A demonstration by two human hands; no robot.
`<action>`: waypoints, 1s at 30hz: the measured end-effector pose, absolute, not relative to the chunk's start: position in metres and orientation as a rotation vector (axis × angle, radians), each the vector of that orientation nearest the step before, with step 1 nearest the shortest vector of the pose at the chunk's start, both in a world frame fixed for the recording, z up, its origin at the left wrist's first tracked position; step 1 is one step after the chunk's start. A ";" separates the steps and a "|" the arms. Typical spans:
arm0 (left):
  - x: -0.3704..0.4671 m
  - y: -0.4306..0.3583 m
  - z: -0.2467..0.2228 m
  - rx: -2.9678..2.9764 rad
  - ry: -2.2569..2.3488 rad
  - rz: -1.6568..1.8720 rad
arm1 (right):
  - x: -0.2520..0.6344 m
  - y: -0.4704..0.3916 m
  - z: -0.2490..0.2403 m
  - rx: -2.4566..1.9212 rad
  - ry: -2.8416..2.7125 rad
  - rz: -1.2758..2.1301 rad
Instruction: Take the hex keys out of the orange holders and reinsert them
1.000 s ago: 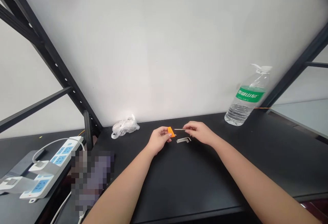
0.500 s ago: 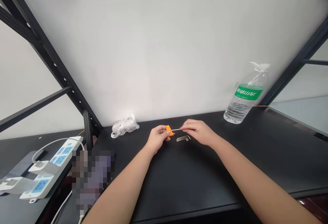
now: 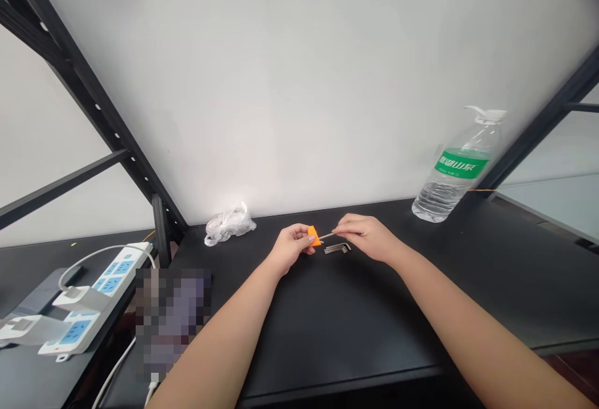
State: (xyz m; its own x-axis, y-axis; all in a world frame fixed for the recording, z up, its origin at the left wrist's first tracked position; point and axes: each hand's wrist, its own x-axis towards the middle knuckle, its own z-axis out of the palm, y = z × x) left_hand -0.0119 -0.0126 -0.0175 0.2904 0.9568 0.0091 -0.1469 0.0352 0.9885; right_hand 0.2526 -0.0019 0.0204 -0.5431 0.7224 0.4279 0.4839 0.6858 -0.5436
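Note:
My left hand point(image 3: 291, 248) is closed on a small orange holder point(image 3: 314, 236), gripping it between thumb and fingers above the black table. Between my two hands runs a thin metal hex key point(image 3: 326, 235). One end of it meets the orange holder; whether it sits inside a hole there I cannot tell. The other end is pinched in the fingertips of my right hand point(image 3: 365, 236). Several L-shaped hex keys point(image 3: 337, 248) lie side by side on the table just below, between the hands.
A large water bottle point(image 3: 456, 168) with a green label stands at the back right. Crumpled clear plastic point(image 3: 229, 225) lies by the wall. At left are a white power strip point(image 3: 100, 296) with plugs, a dark flat device point(image 3: 47, 296) and black rack posts point(image 3: 93, 97).
Both hands keep their grip on the orange holder and the hex key. The camera view has shifted slightly, and the hex key's visible part between the hands looks a little shorter.

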 end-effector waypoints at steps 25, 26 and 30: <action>-0.010 -0.014 -0.014 1.146 0.855 1.067 | 0.269 0.023 -0.011 -1.401 -2.391 0.451; -0.011 -0.014 -0.014 1.139 0.847 1.065 | 0.267 0.022 -0.011 -1.423 -2.372 0.406; -0.011 -0.013 -0.016 1.123 0.849 1.075 | 0.264 0.019 -0.010 -1.358 -2.386 0.464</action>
State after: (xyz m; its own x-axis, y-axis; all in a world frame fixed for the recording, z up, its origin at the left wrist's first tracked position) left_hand -0.0107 -0.0126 -0.0161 0.2824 0.9593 -0.0083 -0.2303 0.0762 0.9701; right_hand 0.2639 0.0188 -0.0103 -0.4760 0.8679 0.1421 0.7514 0.4854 -0.4471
